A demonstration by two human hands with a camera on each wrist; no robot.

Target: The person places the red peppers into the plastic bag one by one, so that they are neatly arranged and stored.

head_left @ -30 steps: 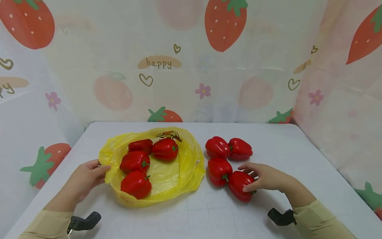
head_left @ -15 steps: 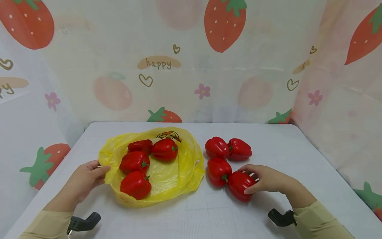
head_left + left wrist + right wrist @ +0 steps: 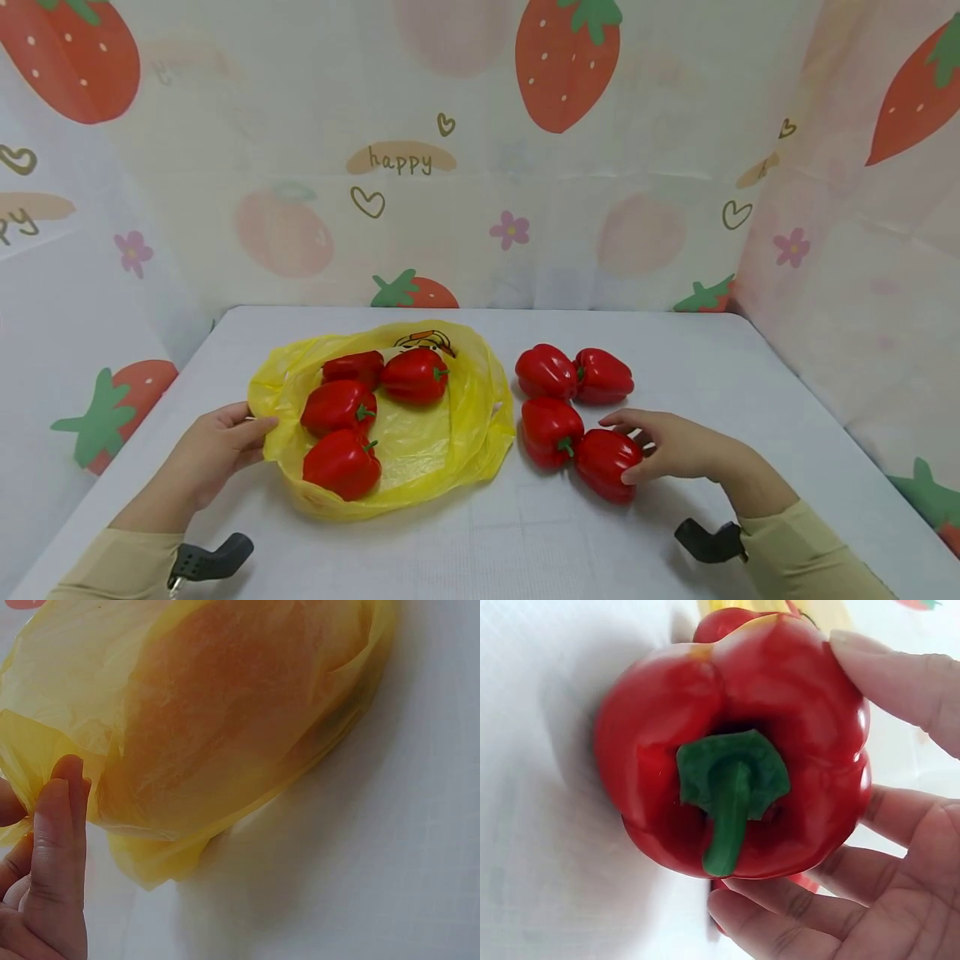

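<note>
My left hand (image 3: 217, 450) pinches the left rim of a yellow plastic bag (image 3: 408, 450), which lies spread with its mouth up. Several red bell peppers rest inside, the front one (image 3: 341, 465) near the bag's front edge. In the left wrist view, thin yellow film of the bag (image 3: 225, 735) bunches between thumb and fingers. My right hand (image 3: 678, 446) holds a red bell pepper (image 3: 604, 468) on the table, thumb on one side and fingers on the other. The right wrist view shows this pepper's green stem (image 3: 731, 802) facing the camera.
Left of the held pepper, another red bell pepper (image 3: 551, 432) sits right against it. Two more, a left one (image 3: 546, 371) and a right one (image 3: 604, 375), lie farther back. All stand on a white-covered table (image 3: 517, 542); a strawberry-print curtain (image 3: 465, 233) hangs behind.
My right thumb has slid slightly to the right along the pepper, which has turned a little, its stem no longer showing in the head view. The left hand and bag stay put.
</note>
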